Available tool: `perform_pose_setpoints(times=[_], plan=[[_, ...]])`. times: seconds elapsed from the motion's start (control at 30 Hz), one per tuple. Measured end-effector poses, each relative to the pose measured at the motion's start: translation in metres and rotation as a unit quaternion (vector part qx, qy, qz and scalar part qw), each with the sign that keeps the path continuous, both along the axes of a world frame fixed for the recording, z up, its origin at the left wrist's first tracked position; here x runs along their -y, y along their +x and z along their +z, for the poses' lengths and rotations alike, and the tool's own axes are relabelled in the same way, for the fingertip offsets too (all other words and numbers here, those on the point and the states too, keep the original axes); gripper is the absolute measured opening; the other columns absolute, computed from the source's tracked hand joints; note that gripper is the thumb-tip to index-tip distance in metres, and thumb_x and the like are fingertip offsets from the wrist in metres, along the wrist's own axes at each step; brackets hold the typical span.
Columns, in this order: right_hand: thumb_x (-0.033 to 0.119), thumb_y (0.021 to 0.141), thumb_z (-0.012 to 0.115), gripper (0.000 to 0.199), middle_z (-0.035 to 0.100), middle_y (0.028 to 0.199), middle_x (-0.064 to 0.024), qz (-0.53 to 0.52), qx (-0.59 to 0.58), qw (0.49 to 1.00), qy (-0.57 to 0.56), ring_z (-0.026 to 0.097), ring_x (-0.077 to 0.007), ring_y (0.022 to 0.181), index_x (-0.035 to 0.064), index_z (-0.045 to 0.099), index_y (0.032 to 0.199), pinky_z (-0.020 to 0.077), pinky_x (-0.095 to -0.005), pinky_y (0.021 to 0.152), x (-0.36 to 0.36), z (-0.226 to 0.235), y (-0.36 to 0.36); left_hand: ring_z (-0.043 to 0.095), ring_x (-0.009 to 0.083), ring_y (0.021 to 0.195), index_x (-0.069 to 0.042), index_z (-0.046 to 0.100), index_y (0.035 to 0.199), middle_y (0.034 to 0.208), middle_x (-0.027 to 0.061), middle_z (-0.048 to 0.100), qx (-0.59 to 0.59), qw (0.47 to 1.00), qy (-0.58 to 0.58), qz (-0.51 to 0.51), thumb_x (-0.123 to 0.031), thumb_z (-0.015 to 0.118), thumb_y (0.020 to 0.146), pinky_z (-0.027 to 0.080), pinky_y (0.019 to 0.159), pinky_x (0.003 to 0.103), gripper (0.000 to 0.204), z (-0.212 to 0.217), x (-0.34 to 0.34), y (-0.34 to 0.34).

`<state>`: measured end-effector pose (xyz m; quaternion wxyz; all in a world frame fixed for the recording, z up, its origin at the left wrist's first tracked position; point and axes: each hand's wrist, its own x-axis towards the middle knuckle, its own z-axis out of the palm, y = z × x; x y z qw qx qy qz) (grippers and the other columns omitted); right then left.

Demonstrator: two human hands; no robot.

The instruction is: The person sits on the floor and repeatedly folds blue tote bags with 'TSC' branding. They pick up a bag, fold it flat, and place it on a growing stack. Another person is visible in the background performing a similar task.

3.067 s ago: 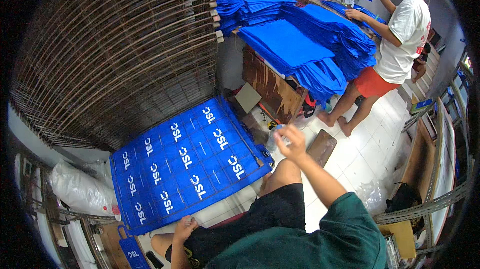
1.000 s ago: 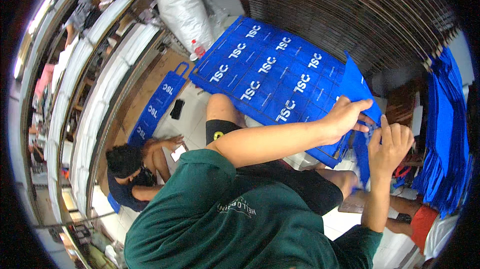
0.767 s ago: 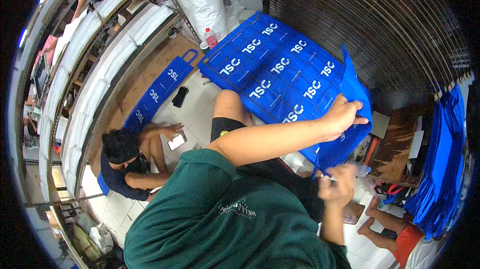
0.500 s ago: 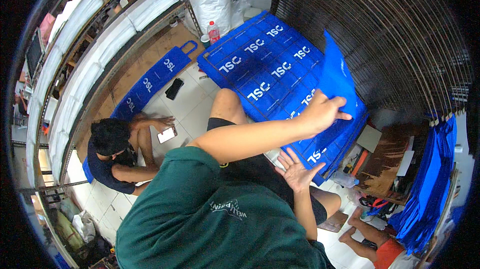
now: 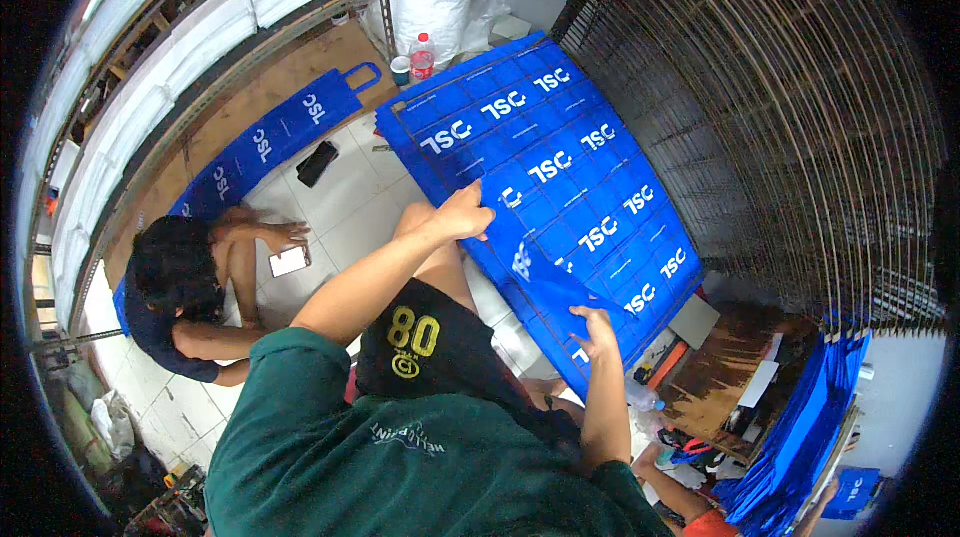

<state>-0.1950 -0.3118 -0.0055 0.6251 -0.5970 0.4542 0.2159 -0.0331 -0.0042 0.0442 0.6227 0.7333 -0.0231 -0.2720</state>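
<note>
A thin blue printed fabric sheet is partly raised and bent over the near side of a stack of similar blue printed sheets. My left hand is closed on the sheet near the left edge of the stack. At the near right corner, my right hand has its thumb and fingers bent around the sheet's edge. The fabric partly hides its fingertips. Dark straight lines form a grid across the blue sheets.
A tall wire rack rises along the right. Another person sits at the left by a phone. A blue handled strip, a black phone and a red-capped bottle lie or stand beyond. Blue fabric pieces hang lower right.
My left hand has swung from the stack's right side to its left edge, bringing the raised sheet down. My right hand, spread before, has closed at the near corner. The view has shifted.
</note>
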Motion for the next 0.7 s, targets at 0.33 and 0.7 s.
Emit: perform_pose_setpoints(times=[0.33,0.7], plan=[[0.01,0.073,0.059,0.023,0.054,0.097,-0.0066,-0.097,0.221,0.97,0.019,0.048,-0.0207,0.096,0.0063,0.053,0.095,0.0297,-0.0495,0.087,0.007,0.025,0.178,0.059,0.0171,0.079,-0.01,0.041,0.126,0.099,0.0134,0.059,0.139,0.918,-0.22,0.298,-0.011,0.055,0.081,0.047,0.063,0.026,0.047,0.034,0.033,0.128],[-0.002,0.081,0.05,0.032,0.043,0.117,-0.0175,-0.203,0.314,0.927,0.025,0.048,-0.0279,0.102,-0.0066,0.041,0.111,0.0491,-0.0482,0.077,-0.043,-0.134,0.446,0.053,0.0159,0.086,-0.004,0.024,0.132,0.106,0.0107,0.05,0.06,0.903,-0.239,0.353,-0.022,0.051,0.089,0.046,0.07,0.027,0.054,-0.056,0.113,0.153]])
